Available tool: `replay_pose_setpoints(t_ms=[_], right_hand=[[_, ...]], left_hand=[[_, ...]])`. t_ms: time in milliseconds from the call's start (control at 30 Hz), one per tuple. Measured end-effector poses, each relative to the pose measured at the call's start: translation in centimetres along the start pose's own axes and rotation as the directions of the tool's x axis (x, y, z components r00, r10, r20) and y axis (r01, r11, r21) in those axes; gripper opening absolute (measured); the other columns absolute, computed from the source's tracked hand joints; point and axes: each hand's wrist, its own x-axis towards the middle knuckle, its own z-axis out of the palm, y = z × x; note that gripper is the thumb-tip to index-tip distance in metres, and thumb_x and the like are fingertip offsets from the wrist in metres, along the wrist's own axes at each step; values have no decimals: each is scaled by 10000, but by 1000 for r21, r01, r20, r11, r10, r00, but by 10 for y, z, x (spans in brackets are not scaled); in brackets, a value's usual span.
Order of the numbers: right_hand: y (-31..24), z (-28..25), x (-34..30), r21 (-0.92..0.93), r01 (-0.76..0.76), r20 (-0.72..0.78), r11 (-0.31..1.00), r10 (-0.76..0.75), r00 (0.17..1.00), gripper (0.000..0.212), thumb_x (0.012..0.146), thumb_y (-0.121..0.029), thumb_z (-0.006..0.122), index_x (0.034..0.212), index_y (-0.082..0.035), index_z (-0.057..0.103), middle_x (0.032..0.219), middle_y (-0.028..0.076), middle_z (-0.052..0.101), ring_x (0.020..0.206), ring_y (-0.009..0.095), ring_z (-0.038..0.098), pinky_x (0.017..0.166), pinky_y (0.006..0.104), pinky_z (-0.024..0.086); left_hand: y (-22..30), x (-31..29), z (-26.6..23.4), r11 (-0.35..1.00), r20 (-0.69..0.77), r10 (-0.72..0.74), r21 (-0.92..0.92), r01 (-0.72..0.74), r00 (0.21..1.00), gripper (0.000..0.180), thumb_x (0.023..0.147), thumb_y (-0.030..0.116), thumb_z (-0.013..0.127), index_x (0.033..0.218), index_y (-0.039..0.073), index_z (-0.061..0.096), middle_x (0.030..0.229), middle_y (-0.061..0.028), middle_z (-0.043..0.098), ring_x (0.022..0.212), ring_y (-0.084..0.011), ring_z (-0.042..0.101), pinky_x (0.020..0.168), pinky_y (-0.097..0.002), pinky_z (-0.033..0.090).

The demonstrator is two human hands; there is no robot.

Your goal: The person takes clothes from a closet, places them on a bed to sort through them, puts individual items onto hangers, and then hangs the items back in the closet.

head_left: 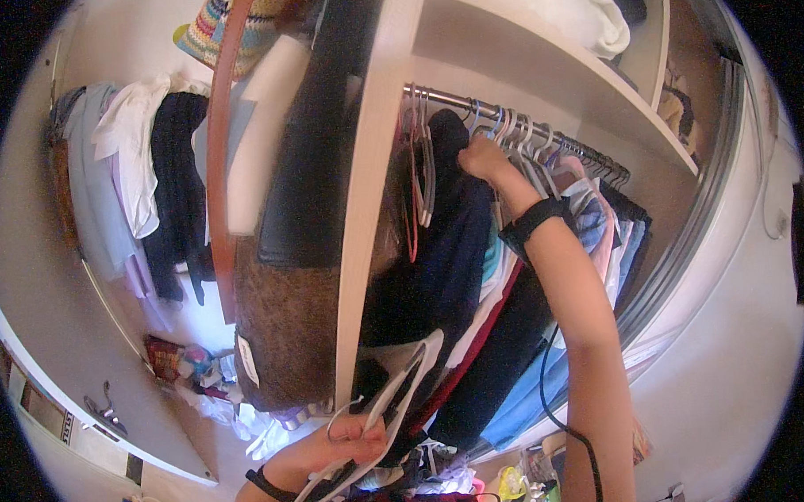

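Nearest, head view: right forearm [592, 368], black wristband [538, 224]. Right hand [485, 157] curls against dark navy garment [449, 209] hanging from metal rod [454, 99]; exact grip can't be told. Left hand [354, 440] is closed around white hanger [431, 346], low, beside pale upright panel [366, 226]. Hanger's off the rod.

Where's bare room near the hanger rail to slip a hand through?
Probably the strip of bare panel bordered by the shelf above and rail below. Crowded: hangers packed toward the rail's right end, plus clutter beneath the clothes.
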Motion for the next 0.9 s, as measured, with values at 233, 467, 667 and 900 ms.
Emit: replay_pose_setpoints(t_ms=[233,467,667,900], right_hand=[[-26,-58,-109,102,26,-268,994,2,963,441,837,-351,611,1056,29,571,893,244,668,858,406,656,731,480,509],[-49,-175,-332,-82,576,35,813,-575,817,99,710,-104,626,802,-75,603,796,109,625,667,224,605,528,324,466],[-40,-218,-369,-76,675,-343,734,-655,673,90,794,-80,569,798,-105,483,806,94,585,728,199,582,575,303,501],[-21,-212,-388,100,595,-492,798,-479,726,61,907,-116,441,850,-132,429,745,85,539,671,202,542,574,361,534]], left_hand=[[-5,14,14,999,-44,-7,42,9,999,296,911,190,614,785,158,348,736,79,412,693,-35,392,589,-198,310],[-8,46,25,1000,69,6,12,-6,998,259,910,222,620,796,138,404,739,86,433,689,-20,418,589,-186,328],[-5,80,45,998,124,-28,53,21,992,236,918,220,624,813,126,434,756,85,453,704,-20,425,603,-175,349],[4,120,58,1000,71,21,-1,-21,997,199,886,154,633,793,121,460,712,66,468,643,-28,437,554,-190,343]])
